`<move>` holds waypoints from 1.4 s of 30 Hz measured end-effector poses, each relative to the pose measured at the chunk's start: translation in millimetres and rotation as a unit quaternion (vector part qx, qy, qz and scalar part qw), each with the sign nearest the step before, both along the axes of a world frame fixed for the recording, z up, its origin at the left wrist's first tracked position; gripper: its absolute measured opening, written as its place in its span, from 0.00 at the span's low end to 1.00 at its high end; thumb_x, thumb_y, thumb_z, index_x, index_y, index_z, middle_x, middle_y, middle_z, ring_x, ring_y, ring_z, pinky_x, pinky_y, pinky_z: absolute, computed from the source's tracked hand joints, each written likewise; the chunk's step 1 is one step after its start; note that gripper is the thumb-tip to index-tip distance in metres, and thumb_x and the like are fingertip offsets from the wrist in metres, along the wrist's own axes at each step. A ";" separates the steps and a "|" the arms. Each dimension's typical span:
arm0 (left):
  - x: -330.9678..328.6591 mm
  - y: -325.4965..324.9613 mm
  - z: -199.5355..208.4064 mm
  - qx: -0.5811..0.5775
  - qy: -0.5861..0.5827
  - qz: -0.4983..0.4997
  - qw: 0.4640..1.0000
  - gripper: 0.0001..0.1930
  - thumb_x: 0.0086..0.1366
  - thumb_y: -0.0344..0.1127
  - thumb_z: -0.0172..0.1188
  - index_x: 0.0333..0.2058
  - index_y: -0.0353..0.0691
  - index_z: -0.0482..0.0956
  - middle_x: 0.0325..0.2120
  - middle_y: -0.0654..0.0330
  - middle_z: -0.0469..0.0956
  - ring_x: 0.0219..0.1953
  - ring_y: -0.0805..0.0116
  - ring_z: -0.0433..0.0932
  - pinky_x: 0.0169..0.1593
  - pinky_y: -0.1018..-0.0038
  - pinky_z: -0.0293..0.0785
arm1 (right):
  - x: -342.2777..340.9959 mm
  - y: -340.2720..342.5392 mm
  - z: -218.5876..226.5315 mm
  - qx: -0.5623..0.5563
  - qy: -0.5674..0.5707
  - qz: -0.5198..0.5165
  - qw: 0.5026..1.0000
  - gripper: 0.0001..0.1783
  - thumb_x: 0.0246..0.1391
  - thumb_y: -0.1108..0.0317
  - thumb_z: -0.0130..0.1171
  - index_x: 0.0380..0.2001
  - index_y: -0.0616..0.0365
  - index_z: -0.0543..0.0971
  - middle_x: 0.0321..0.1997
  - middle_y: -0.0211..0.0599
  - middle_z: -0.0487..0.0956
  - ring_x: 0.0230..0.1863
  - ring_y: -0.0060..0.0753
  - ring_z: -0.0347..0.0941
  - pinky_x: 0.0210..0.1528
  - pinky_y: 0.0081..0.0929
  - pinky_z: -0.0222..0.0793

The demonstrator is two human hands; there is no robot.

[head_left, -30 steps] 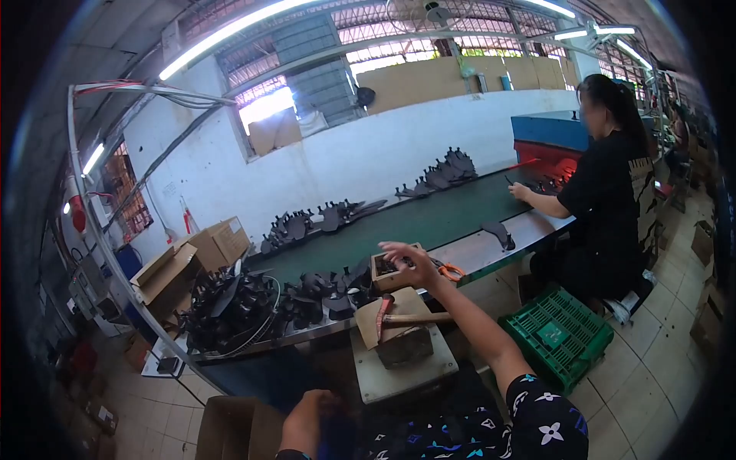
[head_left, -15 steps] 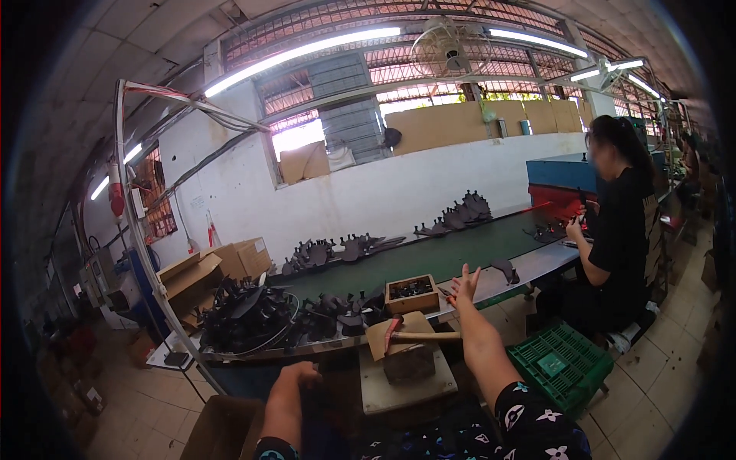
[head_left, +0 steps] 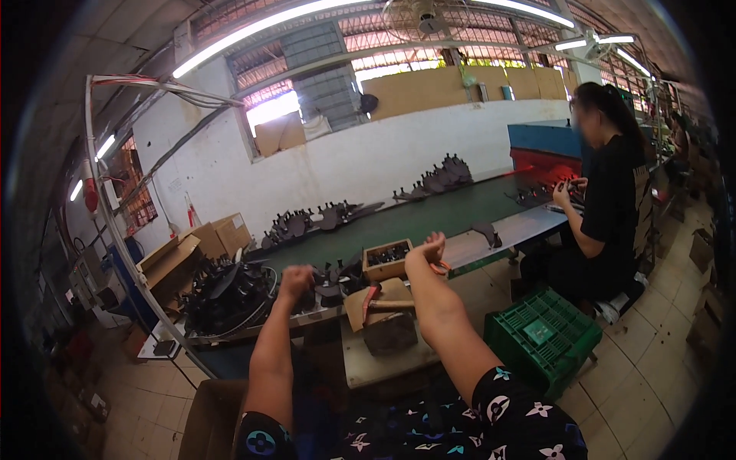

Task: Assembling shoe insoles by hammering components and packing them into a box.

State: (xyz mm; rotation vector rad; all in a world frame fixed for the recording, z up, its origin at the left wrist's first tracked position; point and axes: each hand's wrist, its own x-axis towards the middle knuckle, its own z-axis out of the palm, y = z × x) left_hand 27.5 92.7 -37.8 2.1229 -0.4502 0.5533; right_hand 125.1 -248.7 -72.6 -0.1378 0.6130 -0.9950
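Left hand (head_left: 296,281) curled near black knobbed pieces (head_left: 328,288), cannot tell if gripping; right hand (head_left: 431,247) loosely spread beside brown rectangular wooden box (head_left: 386,271).

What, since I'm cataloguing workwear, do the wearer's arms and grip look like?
The short black left sleeve bears a ringed blue motif; the matching right sleeve, white, teal and purple ones. Both forearms are bare; neither the left grip nor the right grip wears a glove.
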 end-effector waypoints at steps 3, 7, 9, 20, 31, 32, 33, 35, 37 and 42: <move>14.4 -17.9 15.2 -0.297 -0.179 0.013 0.938 0.26 0.67 0.40 0.51 0.09 0.39 0.66 0.09 0.59 0.71 0.09 0.74 0.64 0.16 0.74 0.57 | -3.0 2.8 15.4 0.025 -0.061 0.059 0.996 0.25 0.53 0.51 0.55 0.13 0.60 0.73 0.15 0.38 0.72 0.19 0.33 0.68 0.26 0.28 0.66; 25.4 -34.4 29.1 -0.550 -0.202 -0.006 0.810 0.23 0.63 0.39 0.52 0.10 0.42 0.60 0.12 0.52 0.73 0.06 0.72 0.60 0.13 0.74 0.56 | -9.1 9.3 24.5 0.042 -0.201 0.154 0.966 0.28 0.56 0.55 0.52 0.08 0.49 0.54 0.07 0.29 0.56 0.09 0.27 0.51 0.14 0.28 0.48; 26.3 -33.9 31.5 -0.617 -0.137 -0.038 0.774 0.22 0.62 0.40 0.51 0.10 0.42 0.60 0.13 0.52 0.72 0.06 0.71 0.57 0.13 0.73 0.55 | -12.5 11.2 25.5 0.031 -0.280 0.185 0.941 0.29 0.57 0.55 0.51 0.08 0.47 0.51 0.06 0.26 0.53 0.08 0.25 0.46 0.13 0.28 0.42; 36.7 -15.5 14.8 -0.472 0.456 -0.428 0.621 0.27 0.71 0.40 0.43 0.10 0.43 0.61 0.10 0.61 0.68 0.01 0.82 0.54 0.07 0.84 0.51 | -9.0 19.9 14.3 -0.040 -0.495 0.679 0.540 0.31 0.69 0.58 0.41 0.08 0.44 0.52 0.09 0.19 0.42 0.09 0.19 0.36 0.12 0.20 0.31; 77.5 -10.2 -38.4 -0.355 0.584 -0.469 0.560 0.22 0.75 0.46 0.41 0.58 0.39 0.69 0.28 0.41 0.80 0.04 0.84 0.64 0.07 0.89 0.51 | 60.8 -132.6 29.9 -0.295 -0.166 0.441 0.831 0.20 0.54 0.56 0.59 0.48 0.50 0.75 0.47 0.32 0.78 0.41 0.31 0.70 0.34 0.31 0.72; 78.4 -16.7 -40.7 -0.339 0.599 -0.472 0.551 0.22 0.75 0.45 0.42 0.60 0.39 0.67 0.29 0.41 0.80 0.04 0.84 0.64 0.07 0.89 0.51 | 73.0 -153.9 23.3 -0.236 -0.120 0.330 0.906 0.18 0.54 0.55 0.57 0.45 0.50 0.75 0.47 0.34 0.77 0.42 0.35 0.70 0.35 0.34 0.71; 79.6 -26.7 -39.8 -0.287 0.604 -0.479 0.569 0.23 0.74 0.46 0.44 0.61 0.41 0.66 0.30 0.43 0.81 0.05 0.84 0.64 0.07 0.89 0.50 | 79.4 -177.7 13.4 -0.209 -0.111 0.247 0.940 0.18 0.55 0.55 0.57 0.45 0.52 0.74 0.46 0.34 0.78 0.42 0.35 0.70 0.36 0.37 0.71; 80.2 -51.9 -32.0 -0.118 0.610 -0.460 0.635 0.25 0.72 0.49 0.48 0.63 0.45 0.65 0.31 0.50 0.82 0.09 0.84 0.67 0.11 0.89 0.53 | 83.4 -222.5 -3.7 -0.210 -0.018 0.234 0.949 0.26 0.58 0.52 0.53 0.56 0.52 0.66 0.52 0.37 0.74 0.48 0.41 0.71 0.44 0.45 0.70; 75.9 -81.6 -30.6 0.037 0.613 -0.411 0.674 0.27 0.70 0.51 0.52 0.64 0.50 0.65 0.31 0.58 0.83 0.16 0.81 0.73 0.18 0.88 0.60 | 75.8 -249.4 -32.2 -0.517 0.180 0.305 0.779 0.35 0.57 0.47 0.55 0.63 0.49 0.60 0.65 0.45 0.64 0.64 0.53 0.60 0.56 0.54 0.65; 67.6 -119.7 -31.5 0.133 0.647 -0.371 0.652 0.22 0.71 0.44 0.53 0.61 0.47 0.70 0.24 0.60 0.84 0.23 0.68 0.82 0.23 0.80 0.73 | 52.1 -297.9 -93.7 -0.759 0.591 0.241 0.125 0.39 0.51 0.43 0.61 0.65 0.37 0.63 0.77 0.40 0.44 0.75 0.60 0.36 0.68 0.67 0.45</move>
